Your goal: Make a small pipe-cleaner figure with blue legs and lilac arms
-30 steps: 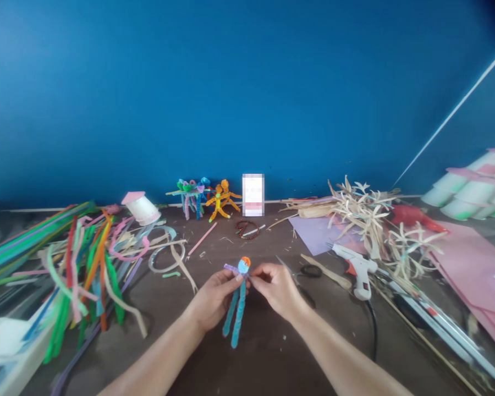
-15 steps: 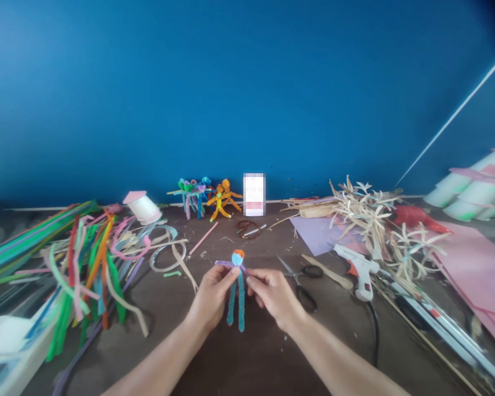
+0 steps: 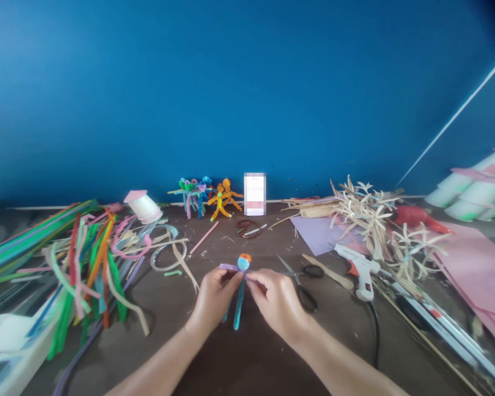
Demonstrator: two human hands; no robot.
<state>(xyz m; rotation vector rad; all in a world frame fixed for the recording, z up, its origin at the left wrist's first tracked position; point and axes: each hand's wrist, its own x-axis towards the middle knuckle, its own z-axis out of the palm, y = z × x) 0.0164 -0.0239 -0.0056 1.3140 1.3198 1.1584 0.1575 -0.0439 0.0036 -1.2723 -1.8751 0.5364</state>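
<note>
Between my hands, above the table, is a pipe cleaner figure (image 3: 243, 263) with an orange and light blue head, a purple strip across for arms and two blue legs hanging down. My left hand (image 3: 216, 291) pinches it just below the head, with a purple end sticking out over the fingers. On the other side, the fingers of my right hand (image 3: 274, 291) are closed on the purple strip close to the head. Part of the figure's body is hidden by my fingertips. Black-handled scissors (image 3: 307, 291) lie open just beyond my right hand.
Finished pipe cleaner figures (image 3: 220, 202) stand against the blue wall, near a bead bracelet (image 3: 249, 229). Loose pipe cleaners (image 3: 94, 269) spread over the left side. A glue gun (image 3: 358, 269) with a black cord, dried-leaf flowers (image 3: 367, 209) and pink sheets (image 3: 474, 275) lie at right.
The figure has shifted slightly right and turned, so its legs hang at a slant and one is mostly behind my left hand. My right hand has rolled inward, its fingers more curled.
</note>
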